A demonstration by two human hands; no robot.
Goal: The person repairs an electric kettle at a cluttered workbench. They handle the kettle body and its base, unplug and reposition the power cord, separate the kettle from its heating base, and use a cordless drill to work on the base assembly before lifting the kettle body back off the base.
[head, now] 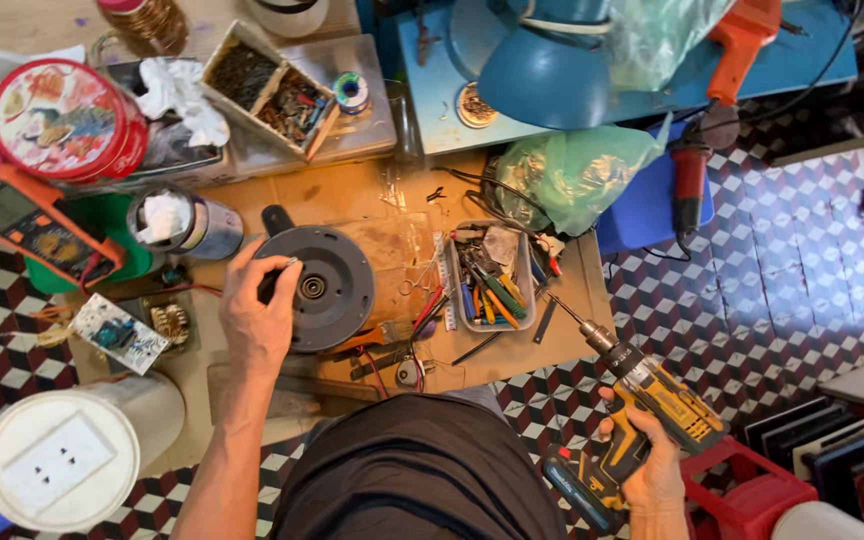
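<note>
Centrally, a dark grey round disc-shaped part (320, 288) lies flat on the brown cardboard-covered work surface (352, 200), with the left hand (257, 310) resting on its left edge, fingers pinched on a small piece at the rim; what that piece is cannot be told. To the lower right, off the surface, the right hand (652, 470) is clenched around the grip of a yellow-and-black cordless drill (642, 400), its bit pointing up-left toward a clear plastic tray of small tools (489, 275). Just left of the disc stand a metal can stuffed with paper (184, 222), an orange multimeter (27, 225) and a small circuit board (117, 332). A red round tin (64, 120) and a divided box of screws (272, 90) lie farther back. A green plastic bag (577, 170) sits at the right edge. Below, the floor (782, 260) shows a dark cube-patterned tile, with a white round lid (57, 460) at lower left and a red stool (752, 495) at lower right.
</note>
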